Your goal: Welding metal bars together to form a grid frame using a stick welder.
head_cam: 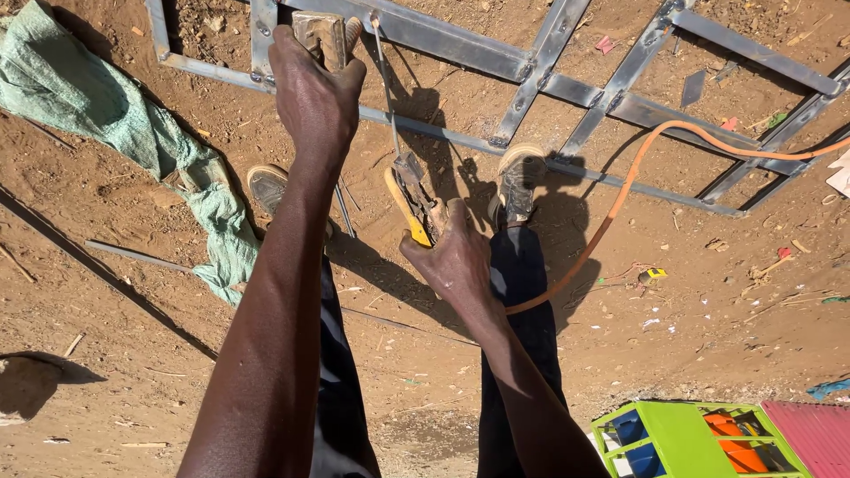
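Above the metal frame: two hands are raised over a welded grid of flat steel bars (531,66) lying on bare sandy ground (133,381).

Left hand: the left hand (312,97) is closed around a worn wooden block (320,35) — fingers wrapped over its top — and the block is held at the frame's near left corner.

Right hand: the right hand (456,257) is clenched on a yellow-handled electrode holder (412,199), just short of the frame's nearest bar.

Electrode: a thin rod (383,84) is clamped in the holder and runs up to the frame beside the block; its tip appears to meet the bar, though contact cannot be told for certain.

Cable: an orange cable (620,195) is led from behind the right wrist, across the frame's right part and out of view.

Feet: two dusty shoes (518,181) are planted at the frame's near edge.

Step in hand: by the look of it, the rod is being set at a joint while the block is braced against the frame.

Next move: a steady rod tip on the joint and a firm left-hand brace are called for — no arc is seen.

Elsewhere: a green cloth (106,115) lies left of the frame; a green crate (682,438) sits well below it.
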